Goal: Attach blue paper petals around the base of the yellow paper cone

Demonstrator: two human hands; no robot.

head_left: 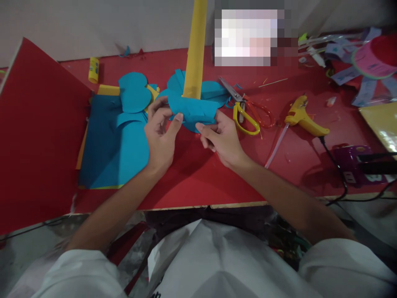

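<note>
Head view: at the centre of the frame, both hands pinch a folded blue paper piece (194, 109) at the foot of an upright yellow tube (194, 49) on the red table (198, 178). The left hand (159, 134) closes thumb and fingers on the piece's left edge; the right hand (221, 138) grips its lower right edge with curled fingers. The tube stands tall and narrow, so an uneven tug on the paper could well tip it or tear the thin sheet. Just right of the hands lie scissors (245, 111) and, further right, a corded glue gun (302, 118); a careless sweep of the right wrist might knock either. Blue paper sheets (118, 149) lie at left of centre, loose enough to slide.
</note>
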